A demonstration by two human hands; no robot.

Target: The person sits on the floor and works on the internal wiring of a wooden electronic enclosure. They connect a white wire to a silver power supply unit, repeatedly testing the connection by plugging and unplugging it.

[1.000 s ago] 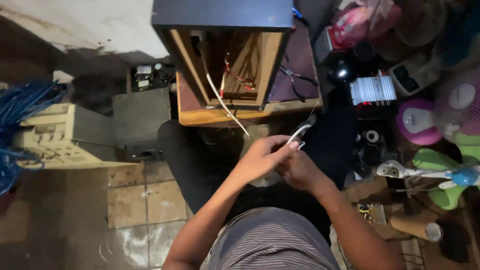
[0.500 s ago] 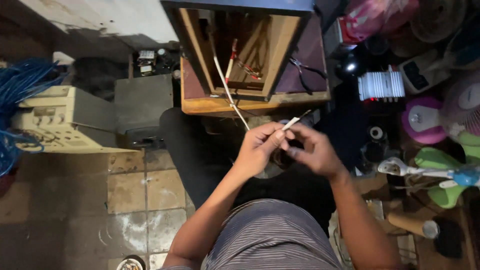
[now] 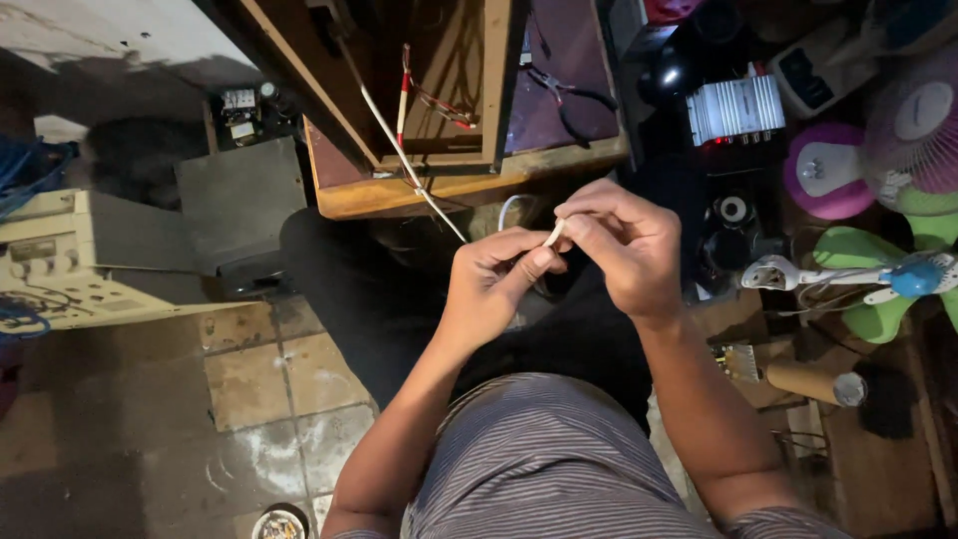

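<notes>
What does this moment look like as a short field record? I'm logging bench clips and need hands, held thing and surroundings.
left hand: left hand, fingers pinched on the white wire
right hand: right hand, fingers pinching the wire's end
wire: runs from the hands up into the open wooden cabinet
right of hands: silver finned box, small fans
left of hands: beige instrument on tiled floor
clothing: striped shirt

A thin white wire (image 3: 419,185) runs taut and slanting from the open wooden box down rightward, its pale end pinched near the scene's middle.
</notes>
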